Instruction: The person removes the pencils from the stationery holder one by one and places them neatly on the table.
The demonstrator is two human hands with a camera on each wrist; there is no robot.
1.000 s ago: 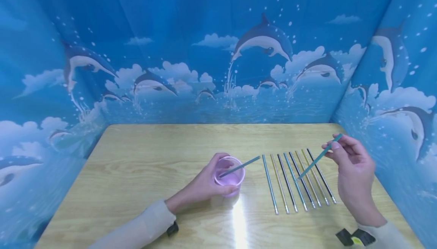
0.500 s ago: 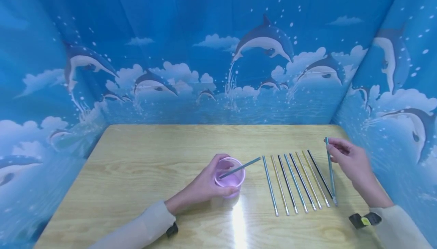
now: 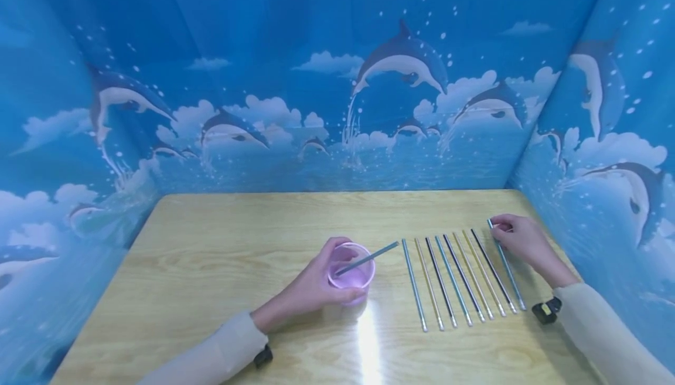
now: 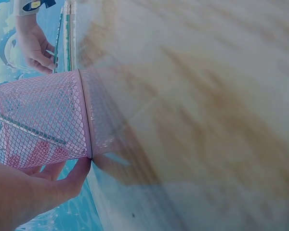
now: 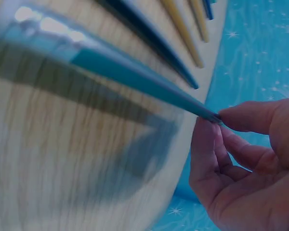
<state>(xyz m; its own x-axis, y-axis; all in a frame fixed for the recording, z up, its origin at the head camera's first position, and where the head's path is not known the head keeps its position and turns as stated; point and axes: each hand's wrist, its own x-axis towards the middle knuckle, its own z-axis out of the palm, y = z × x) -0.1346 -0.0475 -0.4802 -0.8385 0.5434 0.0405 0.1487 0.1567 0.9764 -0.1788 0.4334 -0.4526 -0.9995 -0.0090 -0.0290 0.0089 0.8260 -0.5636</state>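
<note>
My left hand (image 3: 319,282) grips a pink mesh pencil cup (image 4: 43,106), thumb and fingers around its side. One teal pencil (image 3: 378,252) leans in the cup and sticks out past the rim to the right. My right hand (image 3: 519,239) pinches the far end of another teal pencil (image 3: 509,269) between thumb and fingers. That pencil's eraser end points toward me, at the right end of a row of pencils (image 3: 456,279). In the right wrist view its shadow falls on the wood beside it; whether its whole length touches the table I cannot tell.
Several teal, yellow and dark pencils lie side by side on the wooden table (image 3: 237,238), erasers toward me. A blue dolphin-print curtain (image 3: 274,156) stands behind the table and along both sides. A bright glare spot (image 3: 368,344) lies before the cup.
My right hand has carried the teal pencil from above the row to its right end and lowered it, turning it in line with the others. The left hand and cup stay put.
</note>
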